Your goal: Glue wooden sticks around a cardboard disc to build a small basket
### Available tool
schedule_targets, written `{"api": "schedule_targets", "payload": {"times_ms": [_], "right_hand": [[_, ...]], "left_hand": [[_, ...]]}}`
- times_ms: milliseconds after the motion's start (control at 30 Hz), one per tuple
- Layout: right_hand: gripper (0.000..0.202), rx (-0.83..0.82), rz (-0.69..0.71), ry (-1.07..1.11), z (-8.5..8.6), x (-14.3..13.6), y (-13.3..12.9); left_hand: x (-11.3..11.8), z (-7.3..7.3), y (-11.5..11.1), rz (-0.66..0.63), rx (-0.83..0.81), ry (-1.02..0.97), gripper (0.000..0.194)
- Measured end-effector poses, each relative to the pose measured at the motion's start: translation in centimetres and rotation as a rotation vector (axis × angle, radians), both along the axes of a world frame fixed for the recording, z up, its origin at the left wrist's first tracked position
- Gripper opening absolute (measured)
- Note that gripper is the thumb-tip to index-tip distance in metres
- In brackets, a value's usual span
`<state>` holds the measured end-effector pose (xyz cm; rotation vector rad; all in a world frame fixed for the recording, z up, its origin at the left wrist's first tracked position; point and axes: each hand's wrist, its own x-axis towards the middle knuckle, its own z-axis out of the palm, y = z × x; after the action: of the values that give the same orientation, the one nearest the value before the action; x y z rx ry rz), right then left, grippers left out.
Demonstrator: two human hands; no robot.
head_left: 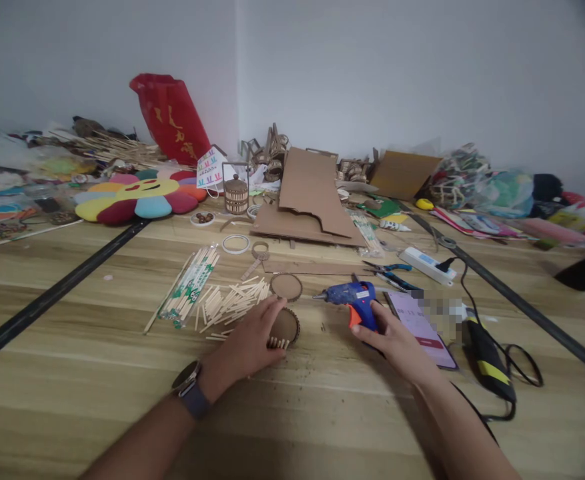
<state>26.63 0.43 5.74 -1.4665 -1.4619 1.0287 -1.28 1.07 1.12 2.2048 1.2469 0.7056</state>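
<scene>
My left hand, with a dark watch on its wrist, curves around a round cardboard base. Thumb and fingers grip its left side, and short wooden pieces stand along the near rim. Part of the base is hidden by the hand. A blue glue gun with an orange trigger is in my right hand, its nozzle pointing left above the table. Just behind the base lies a second cardboard disc with a dark rim. Loose short wooden sticks are heaped beside my left hand.
Bagged sticks lie left of the heap. Right of the glue gun are pliers, a phone, a power strip and a black-yellow tool with a cord. Cardboard sheets and a small lidded basket stand behind.
</scene>
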Motion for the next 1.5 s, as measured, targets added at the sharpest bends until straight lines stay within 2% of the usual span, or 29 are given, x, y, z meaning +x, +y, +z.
{"api": "schedule_targets", "payload": {"times_ms": [200,300,467,733,967,1133,1500], "right_hand": [[0.048,-0.205,-0.042,0.299,-1.2,-1.1,-1.0],[0.049,-0.252,0.022,0.348,-1.7,-1.2,-0.9],[0.045,-0.228,0.135,0.246,-1.5,-1.0,-0.5],[0.040,-0.073,0.371,-0.183,-1.5,-1.3,-0.7],[0.040,0.027,0.372,-0.316,-1.9,-1.5,-1.2],[0.037,0.065,0.396,-0.365,-1.6,-1.9,-1.4],[0.033,0.148,0.400,-0.389,-2.0,-2.4,-1.5]], "left_hand": [[0.4,-0.5,-0.1,-0.002,0.018,-0.007,0.095],[0.5,-0.5,-0.1,0.016,0.034,0.008,0.091],[-0.1,-0.7,0.3,0.055,0.054,0.011,0.088],[-0.2,-0.6,0.2,0.069,0.082,0.026,0.084],[-0.2,-0.5,0.2,0.077,0.055,0.019,0.081],[-0.1,-0.6,0.3,0.090,0.046,0.035,0.083],[-0.1,-0.5,0.3,0.097,0.054,0.010,0.083]]}}
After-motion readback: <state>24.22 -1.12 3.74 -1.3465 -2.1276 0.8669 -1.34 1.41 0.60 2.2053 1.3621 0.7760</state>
